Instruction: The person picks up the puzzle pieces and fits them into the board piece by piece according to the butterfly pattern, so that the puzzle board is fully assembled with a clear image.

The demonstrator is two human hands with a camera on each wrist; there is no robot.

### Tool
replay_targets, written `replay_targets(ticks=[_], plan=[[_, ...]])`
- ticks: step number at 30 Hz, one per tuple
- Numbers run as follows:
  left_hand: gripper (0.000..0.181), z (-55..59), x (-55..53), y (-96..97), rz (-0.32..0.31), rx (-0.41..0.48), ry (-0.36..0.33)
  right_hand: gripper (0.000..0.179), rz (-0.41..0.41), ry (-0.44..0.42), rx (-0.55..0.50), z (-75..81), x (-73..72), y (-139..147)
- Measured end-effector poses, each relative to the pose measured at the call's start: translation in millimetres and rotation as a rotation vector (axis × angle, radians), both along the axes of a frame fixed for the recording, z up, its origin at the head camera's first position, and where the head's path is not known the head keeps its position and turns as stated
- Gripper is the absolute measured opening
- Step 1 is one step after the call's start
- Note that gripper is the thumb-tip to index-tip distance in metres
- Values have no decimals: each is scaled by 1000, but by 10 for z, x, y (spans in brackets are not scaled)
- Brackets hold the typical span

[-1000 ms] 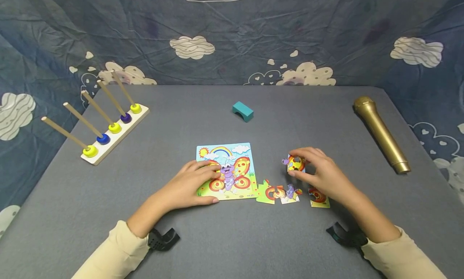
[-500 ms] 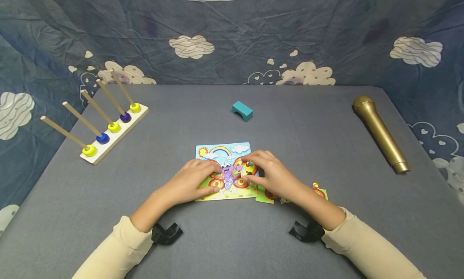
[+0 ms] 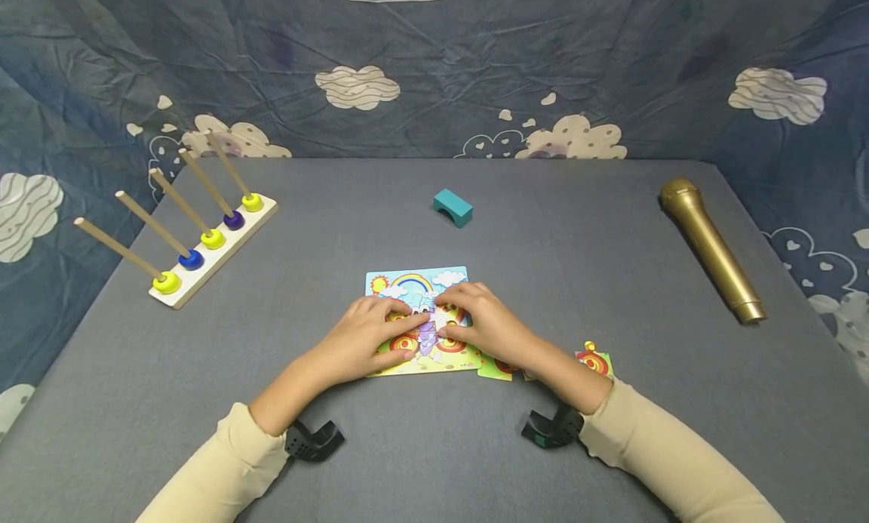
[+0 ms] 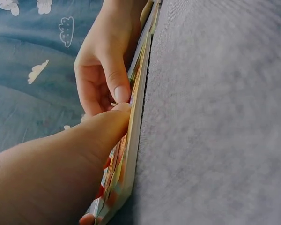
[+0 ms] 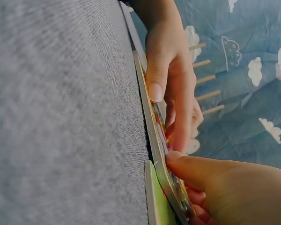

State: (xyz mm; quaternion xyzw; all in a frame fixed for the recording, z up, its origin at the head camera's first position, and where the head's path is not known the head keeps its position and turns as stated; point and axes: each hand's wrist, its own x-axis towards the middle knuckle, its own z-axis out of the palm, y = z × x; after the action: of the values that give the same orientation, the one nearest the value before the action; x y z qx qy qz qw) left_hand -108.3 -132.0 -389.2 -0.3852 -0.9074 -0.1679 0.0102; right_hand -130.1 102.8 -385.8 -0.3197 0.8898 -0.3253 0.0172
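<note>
A butterfly picture puzzle board [image 3: 413, 280] lies flat on the grey table. My left hand [image 3: 363, 338] rests on its left half, index finger stretched toward the middle of the picture and thumb along the lower part. From the right, my right hand [image 3: 490, 323] pinches a puzzle piece [image 3: 444, 318] between thumb and fingers, low over the board's right wing area. The fingers hide much of that piece. In the right wrist view, the right thumb [image 5: 182, 164] presses down at the board's edge, close to the left fingertips.
Loose puzzle pieces lie right of the board: a green-edged one [image 3: 495, 368] against it, another [image 3: 594, 361] beyond the right forearm. A teal arch block [image 3: 453, 207] lies farther back. A peg stacker [image 3: 224, 253] stands left, a gold microphone [image 3: 713, 251] lies right.
My right hand has carried the puzzle piece leftward from the loose pieces onto the board. My left hand has stayed on the board, its index finger now reaching farther toward the middle.
</note>
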Motion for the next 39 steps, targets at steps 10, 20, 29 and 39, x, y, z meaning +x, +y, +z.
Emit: replay_targets(ticks=[10, 20, 29, 39], plan=[[49, 11, 13, 9, 19, -9, 6, 36, -28, -57, -9, 26, -40, -51], [46, 25, 3, 36, 32, -29, 25, 47, 42, -82, 92, 91, -74, 12], [52, -29, 14, -15, 38, 49, -2, 67, 63, -203, 10, 269, -23, 273], [68, 8, 179, -272, 183, 131, -75, 79, -21, -135, -43, 337, 276, 677]])
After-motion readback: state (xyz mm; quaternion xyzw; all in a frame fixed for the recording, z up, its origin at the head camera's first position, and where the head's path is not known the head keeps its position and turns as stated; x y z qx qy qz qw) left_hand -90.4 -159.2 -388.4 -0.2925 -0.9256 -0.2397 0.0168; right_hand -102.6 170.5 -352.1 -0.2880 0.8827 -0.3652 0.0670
